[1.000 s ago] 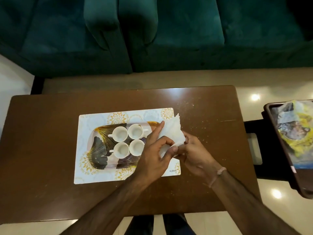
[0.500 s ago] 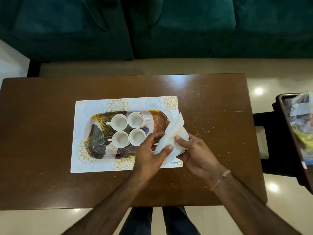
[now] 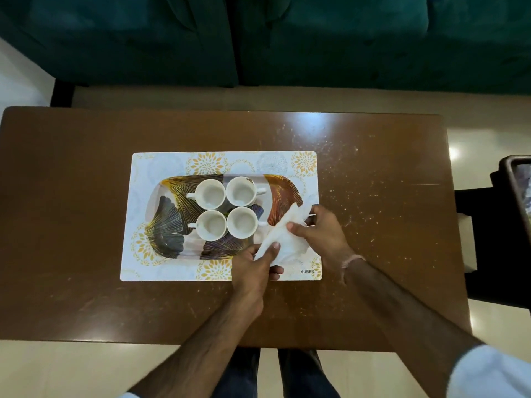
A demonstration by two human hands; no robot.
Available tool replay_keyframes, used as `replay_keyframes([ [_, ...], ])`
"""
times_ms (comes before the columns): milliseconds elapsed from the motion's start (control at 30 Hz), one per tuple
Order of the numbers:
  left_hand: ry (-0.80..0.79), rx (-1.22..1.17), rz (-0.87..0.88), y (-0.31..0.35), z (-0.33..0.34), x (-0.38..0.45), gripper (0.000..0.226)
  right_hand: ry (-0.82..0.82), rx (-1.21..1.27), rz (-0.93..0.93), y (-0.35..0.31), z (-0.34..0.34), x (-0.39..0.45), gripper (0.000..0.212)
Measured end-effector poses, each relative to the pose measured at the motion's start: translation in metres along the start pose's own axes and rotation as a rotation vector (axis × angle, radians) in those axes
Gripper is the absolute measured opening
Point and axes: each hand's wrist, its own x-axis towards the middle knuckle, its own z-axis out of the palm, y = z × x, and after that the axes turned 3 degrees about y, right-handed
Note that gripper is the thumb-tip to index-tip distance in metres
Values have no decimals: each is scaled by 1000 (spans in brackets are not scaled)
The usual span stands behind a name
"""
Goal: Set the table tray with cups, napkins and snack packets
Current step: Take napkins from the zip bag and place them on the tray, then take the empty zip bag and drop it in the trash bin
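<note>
A patterned oval tray (image 3: 169, 234) lies on a white floral placemat (image 3: 161, 162) in the middle of the brown table (image 3: 71, 196). Several white cups (image 3: 209, 194) stand in a square on the tray. A white paper napkin (image 3: 283, 238) lies slanted over the tray's right end. My left hand (image 3: 254, 271) pinches its near corner with the thumb on top. My right hand (image 3: 321, 229) holds its far right edge.
A green sofa (image 3: 316, 38) runs along the far side of the table. At the right edge a second dark tray (image 3: 510, 179) with packets stands on a black stool (image 3: 494, 242). White crumbs speckle the table's right half. My legs show below the near edge.
Both hands have lowered the napkin from above the mat onto the tray's right end and spread apart along it, the left toward me, the right farther away.
</note>
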Motion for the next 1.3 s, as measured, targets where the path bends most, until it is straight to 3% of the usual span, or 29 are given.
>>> replay_keyframes([
  [100,143,136,113,-9,-4,15,28,107,-299,-166,8,17,15,21],
  [233,288,423,296,-18,-8,29,40,217,-559,-235,19,36,25,37],
  [467,485,509,451,-27,-13,26,53,463,-842,-553,32,38,13,50],
  [533,441,484,502,-32,-21,25,46,385,-926,-689,39,34,5,40],
  [600,416,496,522,-34,-28,26,39,207,-1017,-786,49,32,0,34],
  [700,425,553,520,-32,-34,31,37,72,-1106,-748,56,30,2,37],
  [933,366,630,520,-20,-62,29,39,96,-1058,-690,37,31,-1,41],
  [1033,348,677,527,-3,-87,18,28,53,-1033,-632,10,30,-8,48],
  [1167,310,718,519,54,-120,-1,22,-6,-971,-594,-50,24,-26,63],
  [1300,203,724,628,145,-132,-23,20,72,-938,-613,-133,13,-49,64],
])
